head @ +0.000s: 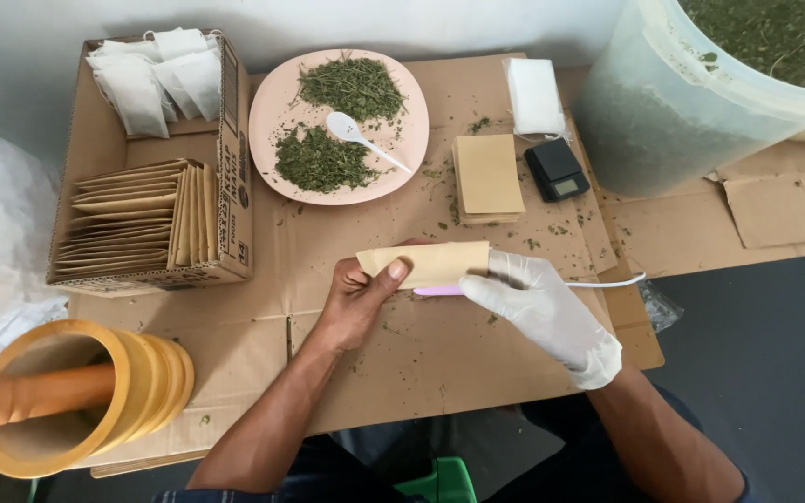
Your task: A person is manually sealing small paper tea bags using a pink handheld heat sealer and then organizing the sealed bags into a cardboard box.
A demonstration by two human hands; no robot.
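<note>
Both hands are pinching a light, floppy paper sachet (426, 264): left hand (356, 303) thumbing its left end, gloved right hand (538, 303) gripping its right end over a pink sealer (440, 291).

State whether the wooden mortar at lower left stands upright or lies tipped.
Tipped: the mortar lies on its side, mouth facing left, pestle sticking out.

Cardboard sheet (421, 354), plate (272, 102), scale (556, 169), envelope stack (488, 175)
</note>
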